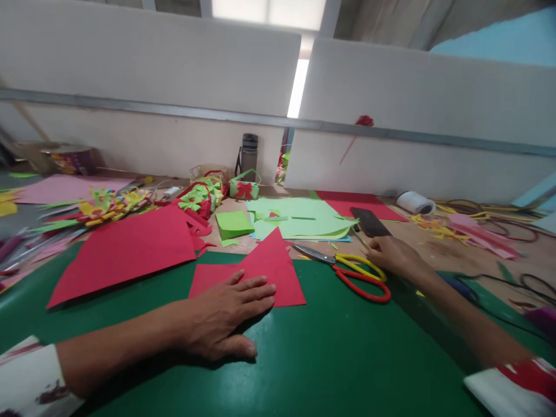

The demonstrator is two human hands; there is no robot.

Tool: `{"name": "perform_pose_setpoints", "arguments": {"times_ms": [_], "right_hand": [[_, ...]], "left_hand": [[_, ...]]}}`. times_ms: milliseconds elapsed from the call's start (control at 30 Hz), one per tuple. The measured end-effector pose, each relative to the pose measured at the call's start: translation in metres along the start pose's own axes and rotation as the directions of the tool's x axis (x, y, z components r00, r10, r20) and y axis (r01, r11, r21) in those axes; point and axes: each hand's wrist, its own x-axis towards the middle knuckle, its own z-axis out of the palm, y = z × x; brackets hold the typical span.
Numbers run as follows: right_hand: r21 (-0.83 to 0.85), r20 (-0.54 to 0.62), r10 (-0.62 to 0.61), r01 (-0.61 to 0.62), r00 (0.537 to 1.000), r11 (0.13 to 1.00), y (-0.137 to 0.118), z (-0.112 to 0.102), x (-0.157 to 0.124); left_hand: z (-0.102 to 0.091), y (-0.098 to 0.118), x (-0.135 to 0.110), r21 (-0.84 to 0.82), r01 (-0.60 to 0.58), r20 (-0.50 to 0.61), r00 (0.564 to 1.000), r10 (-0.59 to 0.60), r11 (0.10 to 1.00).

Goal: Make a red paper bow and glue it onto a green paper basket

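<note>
My left hand (226, 315) lies flat, fingers stretched out, on the green mat, its fingertips pressing the near edge of a folded red paper piece (264, 266). My right hand (393, 255) reaches forward with curled fingers over the handles of scissors (347, 269) with red and yellow loops; whether it grips them is unclear. A dark phone (369, 222) lies just beyond that hand. A large red sheet (125, 249) sits to the left.
Light green sheets (304, 219) and a green pad (233, 224) lie behind the red piece. Paper baskets and flowers (204, 194) clutter the back left, a bottle (249, 153) stands by the white partition, a tape roll (414, 202) and cables (512, 226) lie right.
</note>
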Motion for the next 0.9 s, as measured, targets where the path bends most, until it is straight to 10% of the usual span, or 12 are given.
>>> {"name": "perform_pose_setpoints", "arguments": {"times_ms": [267,467,600,700,900], "right_hand": [[0.221,-0.342,-0.119,0.203,0.932,0.954,-0.014,-0.004,-0.035],[0.257,-0.463,-0.548,0.698,0.696,0.669,-0.05,0.028,-0.07],[0.093,-0.521,-0.643,0.786,0.562,0.611,-0.063,0.048,-0.076],[0.089,-0.53,-0.628,0.774,0.569,0.627,-0.067,0.056,-0.075],[0.043,-0.517,-0.618,0.739,0.592,0.672,-0.07,0.057,-0.068]], "left_hand": [[-0.001,0.003,-0.008,0.004,-0.008,-0.04,0.999,0.008,1.0],[-0.001,0.003,-0.005,0.08,0.002,-0.188,0.982,0.013,0.997],[-0.005,-0.019,-0.002,0.044,0.227,-0.516,0.839,-0.172,0.973],[-0.01,-0.033,0.0,-0.014,0.448,-0.526,0.757,-0.388,0.894],[-0.015,-0.033,0.006,0.104,0.581,-0.361,0.779,-0.513,0.807]]}}
